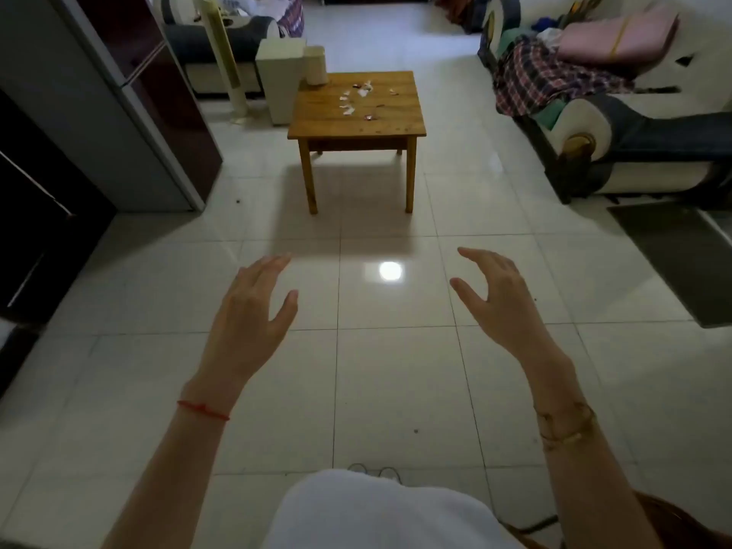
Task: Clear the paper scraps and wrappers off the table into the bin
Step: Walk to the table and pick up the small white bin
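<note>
A small wooden table (396, 112) stands a few steps ahead on the tiled floor. Several white paper scraps (347, 109) and small red wrappers (370, 118) lie scattered on its top, mostly at the far left and middle. A small cream bin (316, 64) sits on the table's far left corner. A taller white bin (279, 79) stands on the floor just left of the table. My left hand (249, 315) and my right hand (499, 299) are raised in front of me, far short of the table, fingers spread, holding nothing.
A fridge (119, 112) and dark cabinet line the left wall. A sofa (618, 109) with a plaid blanket and pink cushion runs along the right. A dark mat (673, 255) lies at the right. A tower fan (229, 57) stands behind the tall bin.
</note>
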A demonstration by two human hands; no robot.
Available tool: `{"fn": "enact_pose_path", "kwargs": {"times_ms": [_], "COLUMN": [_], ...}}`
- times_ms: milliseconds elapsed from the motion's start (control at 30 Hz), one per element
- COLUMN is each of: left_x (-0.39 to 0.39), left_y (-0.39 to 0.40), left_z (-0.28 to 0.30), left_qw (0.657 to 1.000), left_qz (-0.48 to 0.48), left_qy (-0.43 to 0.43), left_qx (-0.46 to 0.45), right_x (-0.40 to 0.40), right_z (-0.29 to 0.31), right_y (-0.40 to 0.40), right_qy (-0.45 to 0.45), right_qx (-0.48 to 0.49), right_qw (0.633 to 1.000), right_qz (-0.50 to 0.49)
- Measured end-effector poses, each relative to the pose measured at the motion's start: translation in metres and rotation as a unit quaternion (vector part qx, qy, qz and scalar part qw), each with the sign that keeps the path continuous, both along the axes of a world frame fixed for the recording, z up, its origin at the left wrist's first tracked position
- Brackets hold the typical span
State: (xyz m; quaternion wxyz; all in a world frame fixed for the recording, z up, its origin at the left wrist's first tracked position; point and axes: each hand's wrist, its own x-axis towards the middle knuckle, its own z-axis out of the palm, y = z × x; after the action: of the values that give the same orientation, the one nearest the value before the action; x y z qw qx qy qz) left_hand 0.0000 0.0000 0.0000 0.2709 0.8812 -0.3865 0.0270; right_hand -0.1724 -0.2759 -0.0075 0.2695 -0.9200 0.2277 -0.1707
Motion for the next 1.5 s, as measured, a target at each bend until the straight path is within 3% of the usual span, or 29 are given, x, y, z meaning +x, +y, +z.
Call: {"fn": "enact_pose_path", "kwargs": {"times_ms": [300, 500, 1000, 1500], "left_x": [0.009, 0.058, 0.328, 0.569], "left_y": [-0.021, -0.059, -0.211, -0.391], "left_z": [-0.013, -0.028, -0.023, -0.042], "left_qw": [0.999, 0.998, 0.999, 0.999], "left_qz": [0.038, 0.059, 0.026, 0.027], "left_qy": [0.008, 0.028, 0.031, 0.04], "left_qx": [-0.014, -0.014, -0.003, 0.012], "right_x": [0.016, 0.069, 0.339, 0.577], "right_z": [-0.024, -0.039, -0.025, -0.054], "right_y": [-0.03, -0.071, -0.208, -0.38], "right_qy": [0.027, 0.053, 0.023, 0.03], "right_qx": [0.004, 0.016, 0.022, 0.035], "right_qw": [1.0, 0.998, 0.999, 0.999], "right_qz": [0.003, 0.003, -0.009, -0.015]}}
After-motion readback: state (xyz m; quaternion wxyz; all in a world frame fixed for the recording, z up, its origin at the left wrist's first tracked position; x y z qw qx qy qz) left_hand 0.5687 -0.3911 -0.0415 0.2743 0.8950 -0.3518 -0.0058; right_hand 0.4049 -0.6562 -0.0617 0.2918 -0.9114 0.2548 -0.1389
